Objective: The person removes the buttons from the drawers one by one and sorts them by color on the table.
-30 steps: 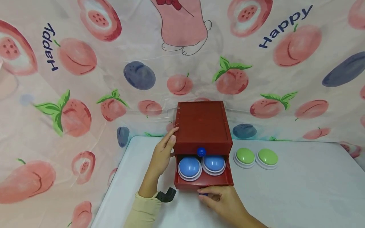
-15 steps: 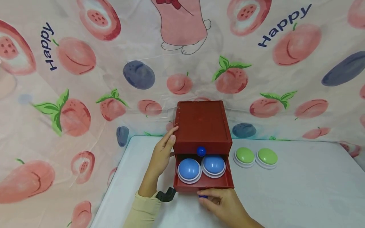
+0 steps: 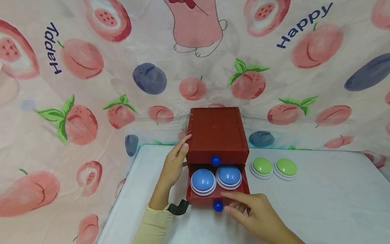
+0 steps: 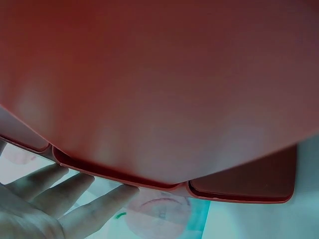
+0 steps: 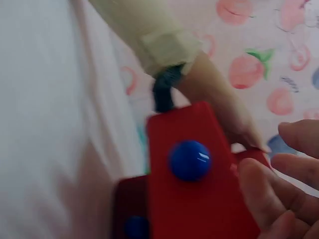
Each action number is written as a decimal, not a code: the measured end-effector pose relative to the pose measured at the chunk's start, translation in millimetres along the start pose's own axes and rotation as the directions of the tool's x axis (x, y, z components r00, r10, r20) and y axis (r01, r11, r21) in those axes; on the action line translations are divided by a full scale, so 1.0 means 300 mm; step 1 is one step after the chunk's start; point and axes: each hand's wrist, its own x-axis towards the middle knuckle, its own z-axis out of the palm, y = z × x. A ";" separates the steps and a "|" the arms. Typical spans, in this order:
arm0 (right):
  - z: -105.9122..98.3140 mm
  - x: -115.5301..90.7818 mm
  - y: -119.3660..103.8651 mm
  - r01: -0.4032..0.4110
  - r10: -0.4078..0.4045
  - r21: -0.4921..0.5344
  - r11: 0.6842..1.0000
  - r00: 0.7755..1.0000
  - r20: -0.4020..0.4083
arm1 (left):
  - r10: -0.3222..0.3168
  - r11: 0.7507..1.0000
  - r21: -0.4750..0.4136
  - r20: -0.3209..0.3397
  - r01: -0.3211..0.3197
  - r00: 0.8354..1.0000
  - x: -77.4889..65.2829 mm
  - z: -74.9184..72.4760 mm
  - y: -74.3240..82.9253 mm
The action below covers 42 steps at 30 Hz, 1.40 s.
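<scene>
Against the patterned cloth (image 3: 210, 76), head view: a red drawer box (image 3: 217, 130) stands on the white table (image 3: 323, 193), its upper drawer pushed in, with a blue upper knob (image 3: 215, 161) on the front.
Lower drawer (image 3: 199, 200): pulled out toward the person; 2 blue domed buttons on white bases, a left blue button (image 3: 203, 179) and a right blue button (image 3: 229, 175), sit side by side inside.
Green buttons: 2 on the table to the right of the box, a nearer green button (image 3: 262, 166) and a farther green button (image 3: 286, 167), just beside each other.
Left hand (image 3: 173, 166): fingers extended along the box's left side, gripping nothing; a black piece (image 3: 178, 207) sits at the wrist beside a pale sleeve (image 3: 153, 222).
Right hand (image 3: 257, 211): loosely spread, holding nothing, thumb just beside the blue lower knob (image 3: 218, 206); whether the index fingertip touches the drawer rim, I cannot tell.
Box side, left wrist view: a red wall fills most of the frame, with 3 straight fingers (image 4: 99, 211) reaching its edge.
Knobs, right wrist view: both blue knobs show on the red fronts, with the right hand's relaxed fingers beside the lower drawer.
</scene>
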 end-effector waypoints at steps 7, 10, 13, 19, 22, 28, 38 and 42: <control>-0.086 0.052 -0.005 0.130 -0.196 -0.247 0.960 0.943 -0.268 | -0.002 1.000 0.016 -0.001 0.002 1.000 0.000 0.001 0.003; -0.111 0.082 0.013 0.085 -0.163 -0.291 0.953 0.954 -0.253 | -0.001 1.000 0.016 -0.001 0.001 1.000 -0.002 0.001 0.003; -0.123 0.115 0.039 0.030 -0.100 -0.331 0.943 0.975 -0.196 | -0.001 1.000 0.015 -0.006 0.001 1.000 -0.003 0.001 0.003; -0.119 0.163 0.092 0.015 -0.066 -0.395 0.919 0.991 -0.115 | 0.000 1.000 0.017 -0.003 0.000 1.000 0.000 0.002 -0.004; -0.115 0.175 0.104 0.000 -0.038 -0.413 0.911 0.996 -0.085 | -0.001 1.000 0.008 0.006 0.000 1.000 0.000 0.002 -0.007; -0.099 0.196 0.107 -0.044 0.062 -0.501 0.864 0.998 0.020 | 0.003 1.000 0.014 -0.001 -0.003 1.000 0.000 0.000 -0.004; -0.092 0.221 0.104 -0.062 0.130 -0.513 0.856 0.987 0.098 | 0.006 1.000 0.016 -0.003 -0.006 1.000 -0.002 0.000 0.001; -0.091 0.222 0.107 -0.054 0.121 -0.508 0.860 0.988 0.100 | 0.004 1.000 0.012 -0.002 -0.004 1.000 -0.002 0.002 0.000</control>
